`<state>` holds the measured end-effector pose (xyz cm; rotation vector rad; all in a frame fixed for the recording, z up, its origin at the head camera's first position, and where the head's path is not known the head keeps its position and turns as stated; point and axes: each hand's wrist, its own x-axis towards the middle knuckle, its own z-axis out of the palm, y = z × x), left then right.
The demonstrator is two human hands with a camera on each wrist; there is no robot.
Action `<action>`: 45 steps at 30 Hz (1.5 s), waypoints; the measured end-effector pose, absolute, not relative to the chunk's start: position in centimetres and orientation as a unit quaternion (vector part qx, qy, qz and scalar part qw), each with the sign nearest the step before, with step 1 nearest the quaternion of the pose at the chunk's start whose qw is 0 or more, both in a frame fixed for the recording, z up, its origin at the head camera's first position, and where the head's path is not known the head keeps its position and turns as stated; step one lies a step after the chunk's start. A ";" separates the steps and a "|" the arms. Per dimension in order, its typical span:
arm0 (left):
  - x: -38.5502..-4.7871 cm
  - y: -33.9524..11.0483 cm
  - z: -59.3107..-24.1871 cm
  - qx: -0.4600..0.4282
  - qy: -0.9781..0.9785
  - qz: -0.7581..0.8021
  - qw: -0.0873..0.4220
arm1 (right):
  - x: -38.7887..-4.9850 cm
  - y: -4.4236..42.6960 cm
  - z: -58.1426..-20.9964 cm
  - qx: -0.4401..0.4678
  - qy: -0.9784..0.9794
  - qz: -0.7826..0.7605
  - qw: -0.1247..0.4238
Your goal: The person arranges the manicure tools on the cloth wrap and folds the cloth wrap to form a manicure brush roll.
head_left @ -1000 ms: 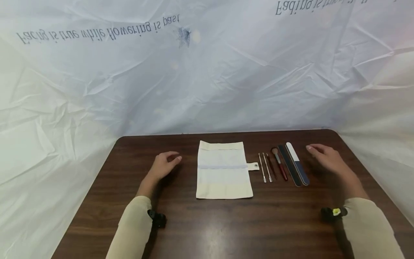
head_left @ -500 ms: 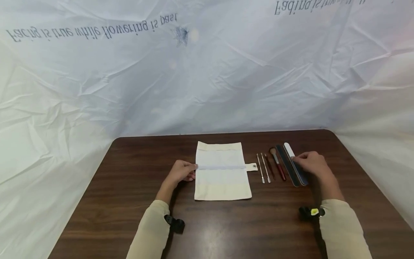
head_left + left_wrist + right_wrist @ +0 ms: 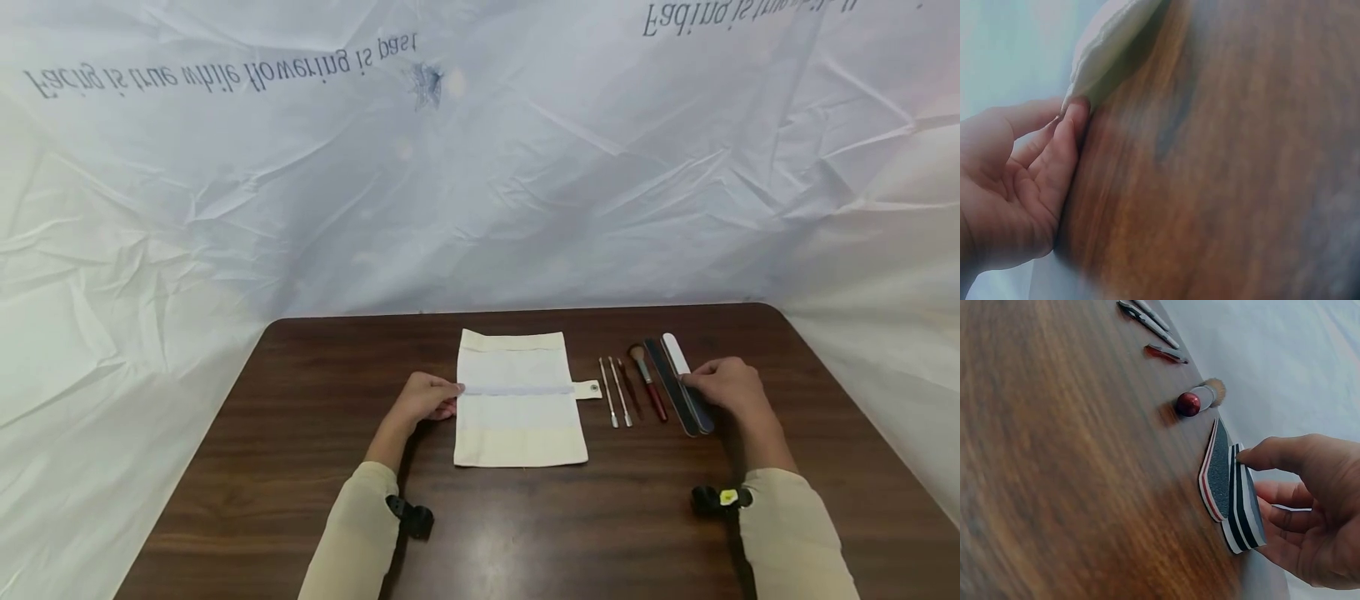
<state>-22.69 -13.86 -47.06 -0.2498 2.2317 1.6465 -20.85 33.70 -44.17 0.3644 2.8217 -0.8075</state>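
A cream roll-up cloth pouch (image 3: 517,437) lies spread flat, its snap tab (image 3: 587,390) pointing right. My left hand (image 3: 423,398) pinches its left edge between thumb and fingers; in the left wrist view that cloth edge (image 3: 1107,47) is slightly raised off the table. My right hand (image 3: 731,387) pinches a white-and-blue nail buffer (image 3: 676,353) at its long side. Seen from the right wrist, the thumb is on one side of the buffer (image 3: 1244,503) and the fingers are on the other. Close on its left is a black nail file (image 3: 669,386).
Between pouch and file lie a red-handled brush (image 3: 657,403), a thin brown tool (image 3: 630,390) and two slim metal tools, one (image 3: 608,393) left of the other (image 3: 621,392). The dark wooden table (image 3: 570,525) ends at a white sheet (image 3: 480,208) behind.
My left hand has moved right and taken the pouch's left edge. My right hand has come left from beside the tools and gripped the nail buffer. The pouch stays in place.
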 end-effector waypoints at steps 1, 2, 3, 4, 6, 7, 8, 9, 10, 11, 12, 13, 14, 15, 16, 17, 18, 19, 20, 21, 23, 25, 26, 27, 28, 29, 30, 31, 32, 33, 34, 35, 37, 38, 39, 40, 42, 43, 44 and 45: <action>-22.7 -13.9 -47.1 -0.088 0.789 0.581 0.179 | -20.8 33.6 -44.1 0.122 0.950 -0.272 0.090; -22.7 -13.9 -47.2 -0.087 0.789 0.580 0.181 | -20.7 33.6 -44.1 0.122 0.950 -0.272 0.089; -22.7 -13.9 -47.3 -0.086 0.790 0.579 0.182 | -20.7 33.5 -44.1 0.121 0.951 -0.272 0.085; -22.8 -13.9 -47.4 -0.087 0.789 0.580 0.183 | -20.6 33.5 -44.1 0.120 0.951 -0.272 0.082; -22.7 -13.9 -47.4 -0.088 0.789 0.580 0.183 | -20.6 33.4 -44.2 0.119 0.952 -0.272 0.076; -22.7 -13.9 -47.4 -0.088 0.789 0.579 0.184 | -20.5 33.3 -44.3 0.120 0.952 -0.270 0.073; -22.7 -13.9 -47.4 -0.087 0.790 0.578 0.185 | -20.5 33.3 -44.4 0.120 0.954 -0.268 0.068; -22.7 -13.9 -47.4 -0.085 0.790 0.578 0.185 | -20.4 33.3 -44.4 0.122 0.955 -0.265 0.060; -22.6 -13.9 -47.3 -0.084 0.791 0.577 0.185 | -20.4 33.3 -44.5 0.122 0.956 -0.263 0.051; -22.6 -13.9 -47.3 -0.084 0.791 0.577 0.185 | -20.4 33.3 -44.6 0.124 0.956 -0.262 0.040; -22.7 -13.9 -47.4 -0.083 0.792 0.576 0.184 | -20.4 33.3 -44.6 0.124 0.957 -0.261 0.027; -22.7 -13.8 -47.4 -0.082 0.792 0.577 0.183 | -20.4 33.2 -44.6 0.125 0.957 -0.260 0.014; -22.7 -13.8 -47.4 -0.081 0.793 0.576 0.181 | -20.4 33.1 -44.6 0.125 0.957 -0.261 0.001; -22.7 -13.8 -47.4 -0.080 0.793 0.577 0.179 | -20.5 33.0 -44.6 0.126 0.957 -0.262 -0.009; -22.7 -13.8 -47.4 -0.080 0.793 0.577 0.177 | -20.5 32.9 -44.5 0.126 0.956 -0.264 -0.018; -22.7 -13.8 -47.4 -0.080 0.793 0.578 0.176 | -20.6 32.8 -44.3 0.125 0.955 -0.267 -0.028; -22.8 -13.8 -47.5 -0.079 0.793 0.578 0.175 | -20.7 32.6 -44.2 0.124 0.954 -0.271 -0.037; -22.8 -13.8 -47.5 -0.079 0.792 0.579 0.174 | -20.7 32.4 -44.0 0.124 0.952 -0.277 -0.044; -22.8 -13.7 -47.5 -0.078 0.793 0.579 0.174 | -20.8 32.2 -43.7 0.123 0.950 -0.283 -0.051; -22.8 -13.7 -47.5 -0.077 0.792 0.580 0.173 | -20.8 32.0 -43.5 0.123 0.947 -0.291 -0.057; -22.9 -13.7 -47.5 -0.077 0.793 0.580 0.171 | -20.9 31.5 -43.0 0.122 0.941 -0.309 -0.065; -22.9 -13.8 -47.5 -0.076 0.795 0.578 0.170 | -21.0 31.0 -42.5 0.125 0.933 -0.330 -0.066; -22.9 -13.8 -47.5 -0.075 0.796 0.577 0.170 | -21.1 30.8 -42.4 0.126 0.929 -0.341 -0.062; -22.9 -13.9 -47.5 -0.076 0.796 0.575 0.170 | -21.2 30.5 -42.2 0.127 0.925 -0.354 -0.057; -22.8 -13.9 -47.5 -0.077 0.797 0.575 0.171 | -21.3 30.3 -42.0 0.128 0.920 -0.367 -0.050; -22.9 -13.9 -47.5 -0.078 0.797 0.574 0.172 | -21.5 30.2 -41.8 0.129 0.915 -0.380 -0.043; -22.9 -13.9 -47.5 -0.079 0.797 0.574 0.172 | -21.6 30.0 -41.7 0.125 0.909 -0.395 -0.033; -22.8 -13.9 -47.5 -0.080 0.797 0.573 0.173 | -21.7 29.9 -41.6 0.120 0.903 -0.413 -0.021; -22.9 -13.9 -47.5 -0.080 0.797 0.573 0.173 | -21.8 29.7 -41.4 0.115 0.898 -0.425 -0.010; -22.9 -13.9 -47.5 -0.081 0.796 0.574 0.174 | -21.9 29.5 -41.3 0.107 0.893 -0.437 0.000; -22.9 -13.9 -47.5 -0.082 0.796 0.574 0.174 | -22.1 29.3 -41.2 0.100 0.889 -0.448 0.009; -22.9 -13.8 -47.5 -0.081 0.796 0.574 0.174 | -22.2 29.2 -41.1 0.091 0.884 -0.457 0.018; -22.9 -13.8 -47.6 -0.077 0.795 0.575 0.173 | -22.4 28.7 -40.9 0.076 0.879 -0.470 0.031; -22.9 -13.8 -47.6 -0.076 0.796 0.575 0.173 | -22.5 28.5 -40.9 0.068 0.878 -0.473 0.035; -22.9 -13.8 -47.6 -0.075 0.796 0.575 0.172 | -22.7 28.2 -40.9 0.061 0.876 -0.477 0.039; -22.9 -13.8 -47.6 -0.074 0.797 0.574 0.172 | -22.9 28.0 -40.9 0.055 0.874 -0.481 0.043; -22.9 -13.8 -47.5 -0.072 0.797 0.574 0.173 | -23.3 27.5 -40.9 0.043 0.870 -0.489 0.046; -22.9 -13.9 -47.5 -0.072 0.797 0.574 0.173 | -23.5 27.2 -40.9 0.039 0.867 -0.495 0.047; -22.8 -13.9 -47.5 -0.072 0.797 0.573 0.174 | -23.8 26.8 -40.8 0.037 0.864 -0.500 0.048; -22.8 -13.9 -47.5 -0.072 0.797 0.574 0.175 | -23.9 26.5 -40.7 0.036 0.862 -0.504 0.048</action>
